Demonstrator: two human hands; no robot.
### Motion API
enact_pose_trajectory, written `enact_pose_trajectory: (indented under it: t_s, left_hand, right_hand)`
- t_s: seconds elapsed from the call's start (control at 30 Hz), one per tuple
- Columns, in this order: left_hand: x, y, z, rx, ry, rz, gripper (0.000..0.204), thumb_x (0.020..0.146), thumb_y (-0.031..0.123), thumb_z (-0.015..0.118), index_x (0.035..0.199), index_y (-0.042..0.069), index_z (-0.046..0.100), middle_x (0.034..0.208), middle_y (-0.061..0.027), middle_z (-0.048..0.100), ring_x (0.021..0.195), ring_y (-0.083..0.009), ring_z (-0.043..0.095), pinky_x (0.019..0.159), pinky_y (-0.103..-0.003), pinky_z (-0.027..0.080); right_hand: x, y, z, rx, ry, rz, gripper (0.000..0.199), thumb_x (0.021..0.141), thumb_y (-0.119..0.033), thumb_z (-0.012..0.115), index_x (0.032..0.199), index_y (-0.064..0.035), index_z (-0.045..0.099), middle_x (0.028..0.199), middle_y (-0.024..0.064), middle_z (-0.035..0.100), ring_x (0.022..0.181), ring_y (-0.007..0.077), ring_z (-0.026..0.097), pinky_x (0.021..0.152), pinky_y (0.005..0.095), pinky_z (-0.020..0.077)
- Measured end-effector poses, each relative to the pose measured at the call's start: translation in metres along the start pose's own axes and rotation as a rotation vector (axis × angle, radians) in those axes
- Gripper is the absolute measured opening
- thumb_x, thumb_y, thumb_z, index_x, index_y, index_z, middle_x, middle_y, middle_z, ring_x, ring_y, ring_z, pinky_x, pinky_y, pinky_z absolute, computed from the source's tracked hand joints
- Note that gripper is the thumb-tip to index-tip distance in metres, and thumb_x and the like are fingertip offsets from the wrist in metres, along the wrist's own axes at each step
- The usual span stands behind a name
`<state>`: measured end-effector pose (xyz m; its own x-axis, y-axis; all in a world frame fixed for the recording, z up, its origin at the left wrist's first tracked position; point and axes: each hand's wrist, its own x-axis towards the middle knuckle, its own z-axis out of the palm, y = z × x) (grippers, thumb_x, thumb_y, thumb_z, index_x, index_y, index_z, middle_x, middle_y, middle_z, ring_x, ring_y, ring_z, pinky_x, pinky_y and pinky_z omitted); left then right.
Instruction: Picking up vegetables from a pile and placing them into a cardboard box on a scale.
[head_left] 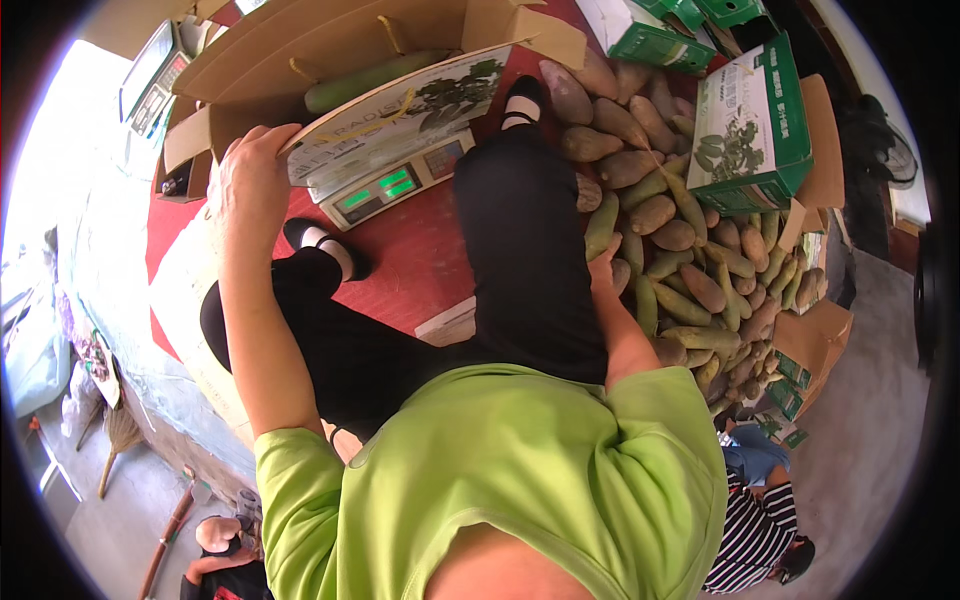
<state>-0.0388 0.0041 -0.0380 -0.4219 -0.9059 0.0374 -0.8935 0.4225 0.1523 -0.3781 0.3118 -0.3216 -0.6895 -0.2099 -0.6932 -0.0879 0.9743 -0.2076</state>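
Note:
An open cardboard carton [420, 95] with a printed white side rests on a digital scale [400, 190] with green lit displays. A long green radish [375, 80] lies inside the carton. My left hand [250, 175] is closed on the carton's near left edge, its fingers curled over the cardboard. At the right, beside my knee, my right hand [603, 268] grips a green radish [601, 226] at the side of a big radish heap [700, 265]. My trouser leg partly hides that hand. The heap mixes green and brownish, reddish-skinned roots.
A green and white carton [750, 125] stands on the heap, with more green boxes [660, 35] behind. Another scale [150, 95] is at the far left. A broom [118, 440] lies lower left. Two other people [755, 520] are near the lower corners.

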Motion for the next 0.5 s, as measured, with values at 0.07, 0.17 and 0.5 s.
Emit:
enact_pose_trajectory:
  t_s: [0.07, 0.17, 0.5]
  left_hand:
    - [-0.002, -0.003, 0.002, -0.001, 0.008, -0.013, 0.025, 0.087, 0.008, 0.054, 0.107, 0.011, 0.068, 0.096, -0.0097, 0.065, 0.098, -0.031, 0.06, 0.083, -0.039, 0.047]
    - [-0.002, -0.004, 0.001, -0.014, 0.02, -0.022, 0.024, 0.087, 0.008, 0.054, 0.107, 0.011, 0.068, 0.096, -0.0097, 0.065, 0.098, -0.0308, 0.059, 0.083, -0.039, 0.047]
    - [-0.001, -0.001, -0.002, -0.041, 0.026, -0.026, 0.023, 0.086, 0.009, 0.055, 0.104, 0.01, 0.069, 0.093, -0.0107, 0.064, 0.095, -0.0323, 0.059, 0.082, -0.041, 0.046]
  right_hand:
    - [-0.009, -0.013, -0.005, 0.045, -0.007, 0.092, 0.115, 0.072, -0.027, 0.077, 0.147, -0.0179, -0.009, 0.118, 0.0225, 0.057, 0.1, 0.0345, 0.062, 0.061, 0.0417, 0.0595]
    - [0.0, -0.002, -0.008, 0.113, 0.075, 0.081, 0.087, 0.071, -0.026, 0.077, 0.14, -0.0103, 0.027, 0.114, 0.0194, 0.058, 0.097, 0.0333, 0.062, 0.062, 0.0417, 0.0603]
    - [0.049, 0.069, -0.036, 1.217, 0.037, 0.402, 0.029, 0.087, -0.03, 0.067, 0.104, -0.0081, 0.059, 0.084, 0.0058, 0.06, 0.064, 0.0191, 0.058, 0.053, 0.0314, 0.047]
